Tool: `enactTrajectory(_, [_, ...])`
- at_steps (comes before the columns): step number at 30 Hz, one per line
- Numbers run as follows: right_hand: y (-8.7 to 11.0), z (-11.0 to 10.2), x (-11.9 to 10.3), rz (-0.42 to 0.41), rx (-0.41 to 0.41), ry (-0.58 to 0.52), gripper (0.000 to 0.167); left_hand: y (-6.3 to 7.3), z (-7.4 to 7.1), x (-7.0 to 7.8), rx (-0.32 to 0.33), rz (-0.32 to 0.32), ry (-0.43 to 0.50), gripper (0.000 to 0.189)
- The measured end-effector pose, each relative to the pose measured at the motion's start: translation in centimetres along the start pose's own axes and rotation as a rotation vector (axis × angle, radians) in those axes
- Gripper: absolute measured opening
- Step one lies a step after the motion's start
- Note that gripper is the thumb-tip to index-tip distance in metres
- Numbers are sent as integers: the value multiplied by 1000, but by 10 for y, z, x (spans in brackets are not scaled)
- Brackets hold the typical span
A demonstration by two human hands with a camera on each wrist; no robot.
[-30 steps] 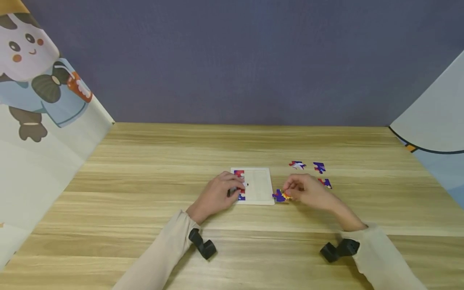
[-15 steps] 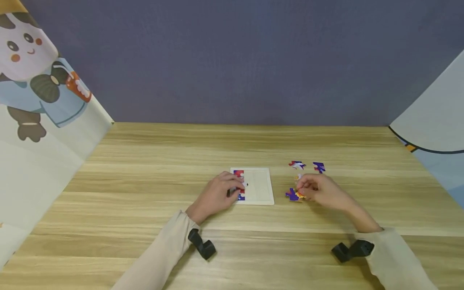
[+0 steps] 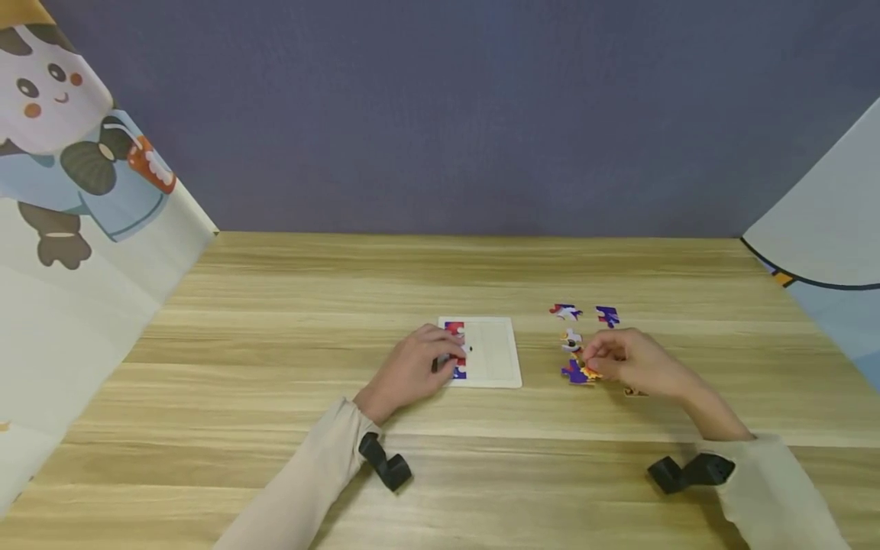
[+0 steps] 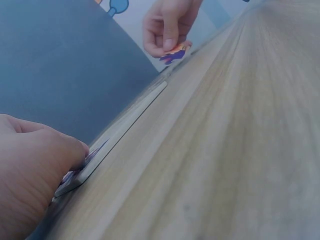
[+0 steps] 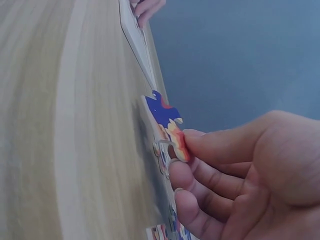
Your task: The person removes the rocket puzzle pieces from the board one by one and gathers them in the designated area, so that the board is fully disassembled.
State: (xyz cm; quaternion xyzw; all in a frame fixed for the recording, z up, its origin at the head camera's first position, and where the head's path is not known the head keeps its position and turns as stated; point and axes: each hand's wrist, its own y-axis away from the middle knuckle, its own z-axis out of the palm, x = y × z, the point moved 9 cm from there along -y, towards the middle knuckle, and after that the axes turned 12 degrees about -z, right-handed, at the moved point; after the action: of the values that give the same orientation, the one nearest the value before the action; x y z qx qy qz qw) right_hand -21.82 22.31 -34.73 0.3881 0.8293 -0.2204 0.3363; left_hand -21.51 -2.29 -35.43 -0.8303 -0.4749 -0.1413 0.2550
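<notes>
My right hand [image 3: 635,360] pinches a purple puzzle piece [image 5: 164,112] with a yellow and red patch between thumb and fingers. In the right wrist view the piece is tilted above the wooden table, its shadow beside it. My left hand [image 3: 415,365] rests over the left side of a pale square puzzle tray [image 3: 498,380], fingertips on the pieces there. Red and purple pieces [image 3: 455,328] line that left side, partly hidden under the fingers. Bare tray floor shows to their right.
Loose puzzle pieces lie right of the tray: a white and red one [image 3: 567,312], a purple one [image 3: 608,315] and a white one [image 3: 571,340] near the right hand. Another [image 3: 635,392] lies partly under that hand. A dark partition [image 3: 474,122] stands behind the table.
My right hand has moved right, away from the tray, carrying the pinched puzzle piece over towards the loose pieces. The left hand has stayed on the tray.
</notes>
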Motion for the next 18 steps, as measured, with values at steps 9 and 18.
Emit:
enactTrajectory(9, [2,1,1,-11,-61,-22,8,0,0,2,1,6,4,14])
enactTrajectory(18, [2,3,4,-3,-61,6,7,0,0,1,9,11,4,13])
